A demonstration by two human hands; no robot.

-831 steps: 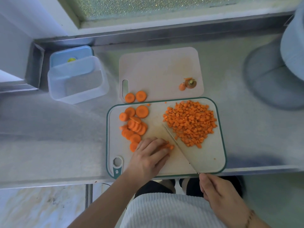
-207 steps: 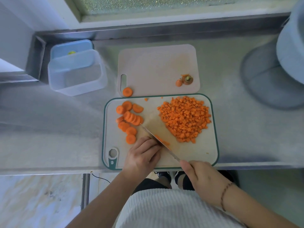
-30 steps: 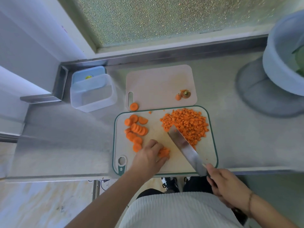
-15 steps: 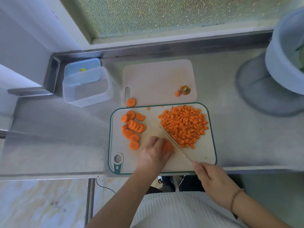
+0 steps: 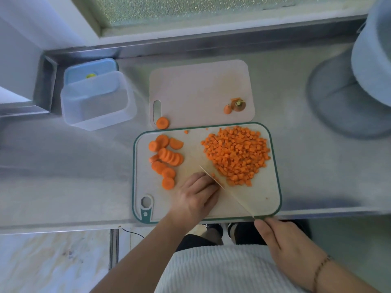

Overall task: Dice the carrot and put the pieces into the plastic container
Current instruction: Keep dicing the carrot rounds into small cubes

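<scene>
On the green-rimmed cutting board (image 5: 262, 199) lie several round carrot slices (image 5: 167, 159) at the left and a big heap of diced carrot (image 5: 237, 155) at the right. My left hand (image 5: 196, 195) has its fingers curled over carrot pieces that it mostly hides. My right hand (image 5: 285, 244) grips the handle of the knife (image 5: 228, 192), whose blade stands edge-down right against the left fingers. The clear plastic container (image 5: 97, 102) stands empty at the back left.
A second pale board (image 5: 198, 89) behind holds the carrot top (image 5: 238, 104) and one slice (image 5: 162, 123). A blue lid (image 5: 91, 68) lies behind the container. A large pale tub (image 5: 372, 58) stands at the right. The steel counter's front edge runs just under the board.
The knife, held flat and lifted a second ago, has come down edge-first beside my left fingers. My left hand stays curled over the carrot pieces.
</scene>
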